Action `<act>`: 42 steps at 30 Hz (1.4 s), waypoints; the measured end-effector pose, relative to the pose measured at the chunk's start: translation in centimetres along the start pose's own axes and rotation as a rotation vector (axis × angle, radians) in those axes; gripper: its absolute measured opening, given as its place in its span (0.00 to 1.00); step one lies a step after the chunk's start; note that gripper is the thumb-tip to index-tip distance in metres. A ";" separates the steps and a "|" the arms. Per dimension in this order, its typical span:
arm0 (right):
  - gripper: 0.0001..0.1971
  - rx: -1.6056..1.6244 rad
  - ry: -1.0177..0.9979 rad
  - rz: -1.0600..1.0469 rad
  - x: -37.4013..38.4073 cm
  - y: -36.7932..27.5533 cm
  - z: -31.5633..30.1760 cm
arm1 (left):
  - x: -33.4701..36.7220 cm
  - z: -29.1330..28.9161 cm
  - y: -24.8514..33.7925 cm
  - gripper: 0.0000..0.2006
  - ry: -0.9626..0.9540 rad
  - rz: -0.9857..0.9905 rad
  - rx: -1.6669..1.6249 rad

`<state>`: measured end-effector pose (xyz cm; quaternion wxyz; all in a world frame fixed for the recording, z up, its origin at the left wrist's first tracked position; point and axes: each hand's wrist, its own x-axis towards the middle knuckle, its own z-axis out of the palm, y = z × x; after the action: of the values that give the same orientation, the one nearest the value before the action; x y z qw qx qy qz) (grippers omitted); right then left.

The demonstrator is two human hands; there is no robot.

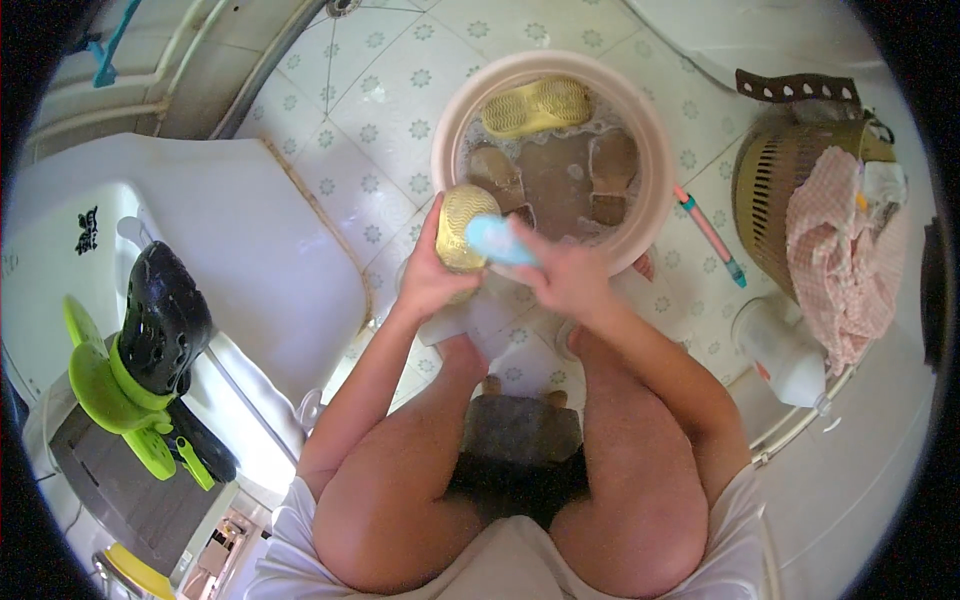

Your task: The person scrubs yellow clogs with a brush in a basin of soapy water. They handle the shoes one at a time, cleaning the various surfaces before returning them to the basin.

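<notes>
My left hand [428,272] grips a yellow shoe [464,212], its patterned sole turned up, at the near left rim of a pale pink basin [660,130]. In my right hand [572,278] is a light blue brush [492,240], slightly blurred and lying over the shoe's sole. My right fingers are closed around it; its bristles are hidden. Soapy, brownish water fills the basin. At its far side another yellow shoe [538,106] lies sole up. Brownish shoe-like shapes [612,165] sit partly under the water at both sides.
On the left, black clogs [165,315] with green parts rest on a white ledge. To the right stand a slatted basket [757,205] with a pink checked cloth [835,235] and a white bottle [785,355]. A pink and teal stick [712,238] lies on tiles beside the basin.
</notes>
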<state>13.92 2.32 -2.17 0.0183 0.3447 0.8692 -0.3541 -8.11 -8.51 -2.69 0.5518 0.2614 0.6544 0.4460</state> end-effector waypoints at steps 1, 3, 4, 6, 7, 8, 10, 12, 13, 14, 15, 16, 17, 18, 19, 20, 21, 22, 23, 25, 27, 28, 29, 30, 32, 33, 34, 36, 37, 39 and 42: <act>0.35 -0.040 -0.031 -0.136 -0.6 -0.7 0.2 | 0.0 0.1 0.2 0.61 -0.004 -0.001 -0.001; 0.35 0.010 0.001 -0.044 0.0 0.1 0.7 | -0.1 0.2 0.6 0.62 -0.036 0.012 0.029; 0.35 0.061 0.033 0.036 0.9 0.1 0.4 | -0.1 0.3 0.7 0.62 -0.033 0.014 0.030; 0.34 0.086 0.076 0.091 1.5 0.1 -0.7 | 0.0 0.7 0.7 0.63 -0.003 0.084 0.108; 0.34 0.033 -0.012 0.070 1.2 -0.9 -1.2 | -0.1 0.6 0.9 0.63 -0.004 0.081 0.108; 0.34 -0.019 -0.101 0.049 0.9 -1.5 -1.4 | -0.2 0.4 1.0 0.63 -0.021 0.068 0.112; 0.33 -0.048 0.037 -0.150 0.5 -1.0 0.1 | -0.2 0.3 1.0 0.63 -0.034 0.058 0.117; 0.35 -0.004 -0.013 0.001 1.4 -1.0 -0.6 | -0.1 0.3 0.5 0.64 -0.012 0.048 0.076; 0.35 -0.004 -0.014 0.000 1.4 -1.2 -0.9 | -0.1 0.4 0.5 0.64 -0.011 0.047 0.076; 0.34 -0.030 -0.032 -0.009 1.3 -1.6 -1.2 | 0.1 0.5 0.5 0.64 -0.014 0.076 0.104; 0.34 -0.055 -0.049 -0.018 1.2 -1.9 -1.5 | 0.1 0.6 0.4 0.65 -0.018 0.104 0.132; 0.33 -0.079 -0.065 -0.026 1.0 -2.2 -1.5 | 0.1 0.4 0.3 0.65 -0.018 0.103 0.134; 0.33 -0.160 -0.082 -0.131 0.7 -2.3 -1.1 | 0.0 0.2 0.2 0.65 -0.033 0.085 0.093; 0.33 -0.158 -0.082 -0.131 0.8 -2.0 -0.6 | -0.1 0.0 0.0 0.65 -0.048 0.066 0.053; 0.33 -0.076 -0.033 -0.069 1.1 -1.5 -0.5 | 0.0 0.3 0.3 0.65 -0.051 0.068 0.050; 0.33 0.006 0.016 -0.006 1.4 -0.9 -0.5 | 0.0 0.7 0.6 0.65 -0.029 0.098 0.098; 0.33 0.070 0.120 0.076 1.7 -0.2 -0.6 | 0.1 1.1 0.9 0.66 -0.006 0.129 0.146; 0.33 0.074 0.119 0.071 1.8 -0.7 -0.7 | 0.0 0.8 0.6 0.66 -0.001 0.128 0.149; 0.33 0.035 0.040 0.045 1.6 -1.4 -0.9 | 0.0 0.5 0.3 0.65 -0.005 0.130 0.155; 0.34 -0.057 -0.019 -0.126 0.9 -2.2 -0.4 | -0.1 0.3 0.4 0.65 -0.014 0.131 0.159; 0.34 -0.025 -0.019 -0.024 1.2 -1.5 -0.3 | -0.2 0.4 1.3 0.64 -0.053 0.032 0.109; 0.34 0.011 -0.019 0.065 1.8 -1.5 -0.7 | -0.2 0.4 1.2 0.64 -0.050 0.033 0.110; 0.34 0.076 0.091 0.123 2.5 -1.1 -1.1 | -0.1 0.6 1.1 0.64 -0.023 0.062 0.149; 0.34 0.076 0.091 0.120 2.4 -1.2 -1.1 | 0.0 0.7 1.0 0.64 0.003 0.091 0.189; 0.34 0.013 -0.037 0.002 1.9 -1.6 -0.8 | -0.2 0.5 0.7 0.63 0.006 0.089 0.140; 0.34 0.014 -0.037 0.002 2.0 -1.7 -0.6 | -0.3 0.2 0.7 0.63 -0.029 0.033 0.075; 0.34 0.018 -0.046 0.009 2.2 -1.9 -0.7 | -0.3 0.0 0.7 0.63 -0.064 -0.020 0.008; 0.33 0.026 -0.064 0.023 2.6 -2.2 -0.8 | -0.1 0.2 0.5 0.63 -0.040 0.022 0.081; 0.33 0.043 0.071 0.071 3.3 -2.0 -0.9 | 0.0 0.4 0.5 0.63 -0.013 0.043 0.123; 0.33 0.037 0.008 0.034 3.1 -2.2 -1.3 | 0.0 0.6 0.4 0.63 0.017 0.077 0.184; 0.33 0.012 0.036 -0.144 2.8 -2.2 -0.4 | -0.3 0.4 0.9 0.62 -0.026 -0.015 0.161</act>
<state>10.48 3.07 -1.34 -0.0248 0.2878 0.8897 -0.3536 -7.75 -8.22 -1.70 0.5406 0.3058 0.6830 0.3845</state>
